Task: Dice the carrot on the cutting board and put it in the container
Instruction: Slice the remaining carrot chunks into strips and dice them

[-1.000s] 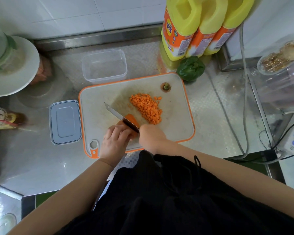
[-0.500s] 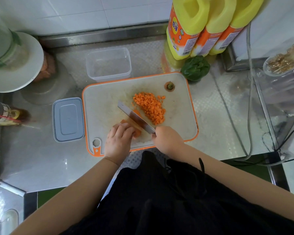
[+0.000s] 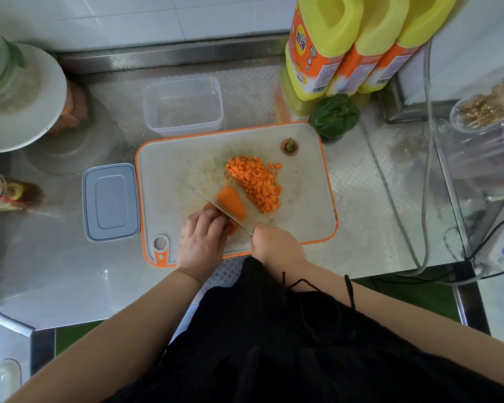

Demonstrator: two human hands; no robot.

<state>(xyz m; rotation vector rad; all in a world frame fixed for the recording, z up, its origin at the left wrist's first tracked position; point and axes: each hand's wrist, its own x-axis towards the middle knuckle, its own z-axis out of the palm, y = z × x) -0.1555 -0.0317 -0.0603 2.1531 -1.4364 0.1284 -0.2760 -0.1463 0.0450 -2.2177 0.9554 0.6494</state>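
Looking down from my head, I had my left hand (image 3: pixel 202 239) curled over the near end of the carrot piece (image 3: pixel 231 202) on the cutting board (image 3: pixel 303 199), fingertips tucked and pressing it down. My right hand (image 3: pixel 274 242) was wrapped tight round the handle of the knife (image 3: pixel 216 205), whose blade ran lengthwise along the carrot, splitting it. One half lay just right of the blade, its long axis slanting away from me toward the upper left; the rest sat under my left fingers. The diced pile (image 3: pixel 255 184) lay just beyond, further right. The container (image 3: pixel 184 106) stood past the board's far edge, nothing in it, nearer my left hand, I judged.
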